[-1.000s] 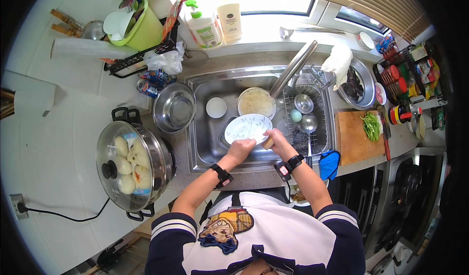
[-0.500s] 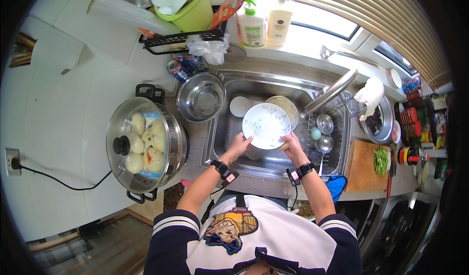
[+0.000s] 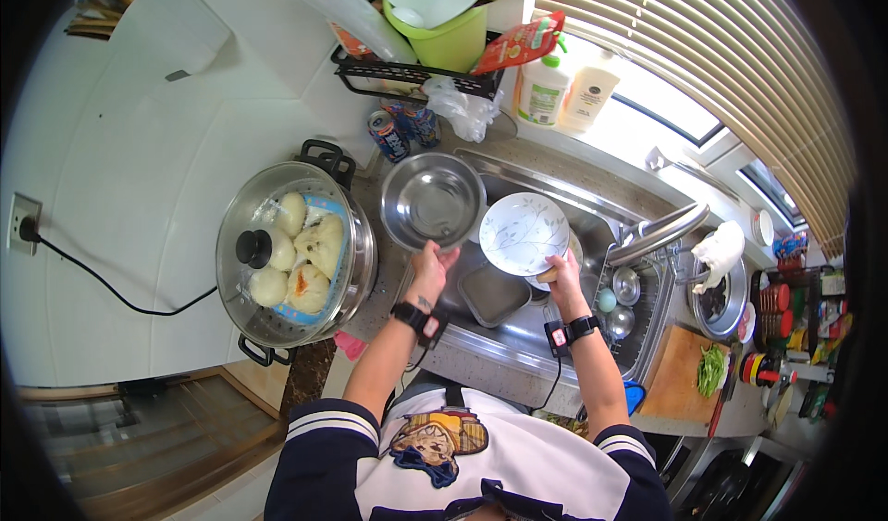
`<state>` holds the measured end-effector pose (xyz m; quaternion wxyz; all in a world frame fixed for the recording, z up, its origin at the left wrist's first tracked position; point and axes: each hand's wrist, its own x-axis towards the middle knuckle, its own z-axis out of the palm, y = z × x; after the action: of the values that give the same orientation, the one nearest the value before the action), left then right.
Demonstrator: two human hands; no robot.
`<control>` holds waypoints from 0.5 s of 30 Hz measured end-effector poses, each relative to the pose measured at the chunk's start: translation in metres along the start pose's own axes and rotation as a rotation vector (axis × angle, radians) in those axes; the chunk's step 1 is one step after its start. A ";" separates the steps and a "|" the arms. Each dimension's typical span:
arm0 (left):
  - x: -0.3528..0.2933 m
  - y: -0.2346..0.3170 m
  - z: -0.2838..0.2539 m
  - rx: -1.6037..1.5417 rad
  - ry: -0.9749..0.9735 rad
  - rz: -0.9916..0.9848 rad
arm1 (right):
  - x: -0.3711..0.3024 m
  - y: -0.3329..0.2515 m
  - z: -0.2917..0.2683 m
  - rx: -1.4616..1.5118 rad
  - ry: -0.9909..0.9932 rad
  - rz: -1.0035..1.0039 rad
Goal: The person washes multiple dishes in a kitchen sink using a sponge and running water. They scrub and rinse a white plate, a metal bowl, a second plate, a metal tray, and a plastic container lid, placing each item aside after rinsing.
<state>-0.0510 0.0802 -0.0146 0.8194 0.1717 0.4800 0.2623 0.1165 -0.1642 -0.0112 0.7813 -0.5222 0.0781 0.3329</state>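
Over the sink (image 3: 453, 336), my right hand (image 3: 566, 280) grips a white plate (image 3: 524, 232) with a grey leaf pattern by its near right edge. A small tan thing shows between that hand and the plate; its kind is unclear. My left hand (image 3: 431, 269) is off the plate, fingers apart, at the near rim of a steel bowl (image 3: 433, 208) on the counter left of the sink. Whether it touches the rim I cannot tell. A squarish grey dish (image 3: 495, 294) lies in the sink. Another dish is partly hidden behind the plate.
A lidded steamer pot (image 3: 356, 262) with buns stands left. The faucet (image 3: 661, 231) reaches over the sink's right side, above a wire rack (image 3: 638, 336) with small metal bowls and a pale egg (image 3: 607, 299). Farther right lies a cutting board (image 3: 683, 373) with chopped greens. Cans (image 3: 388, 137) stand behind the bowl.
My left hand has let go of the plate and moved left to the steel bowl. My right hand still holds the plate. The view has turned, shifting the surroundings rightward.
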 end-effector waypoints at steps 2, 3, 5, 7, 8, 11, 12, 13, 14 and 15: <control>-0.036 -0.007 -0.015 0.041 -0.082 -0.039 | 0.018 -0.004 0.005 -0.027 -0.029 -0.011; -0.053 -0.007 -0.019 0.086 -0.060 -0.104 | 0.027 -0.005 0.009 -0.034 -0.048 -0.018; -0.091 -0.004 -0.028 0.135 -0.149 -0.200 | 0.041 -0.004 0.022 -0.074 -0.043 0.004; -0.121 0.006 -0.033 0.125 -0.260 -0.299 | 0.049 -0.001 0.041 -0.045 -0.155 0.033; -0.132 0.011 -0.033 0.155 -0.259 -0.335 | 0.051 0.001 0.051 -0.039 -0.163 0.065; -0.155 0.024 -0.034 0.133 -0.300 -0.375 | 0.052 0.012 0.087 -0.083 -0.258 0.150; -0.158 0.026 -0.034 0.130 -0.309 -0.378 | 0.050 0.016 0.098 -0.046 -0.274 0.210; -0.161 0.027 -0.033 0.129 -0.311 -0.373 | 0.049 0.021 0.108 -0.020 -0.289 0.264; -0.163 0.027 -0.033 0.149 -0.277 -0.370 | 0.047 0.026 0.117 -0.005 -0.308 0.298; -0.164 0.027 -0.034 0.158 -0.300 -0.370 | 0.046 0.031 0.125 0.003 -0.329 0.328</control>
<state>-0.1533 0.0051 0.0978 0.8996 0.1817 0.3951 0.0411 0.1049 -0.0280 -0.0011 0.7197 -0.4403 0.0339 0.5358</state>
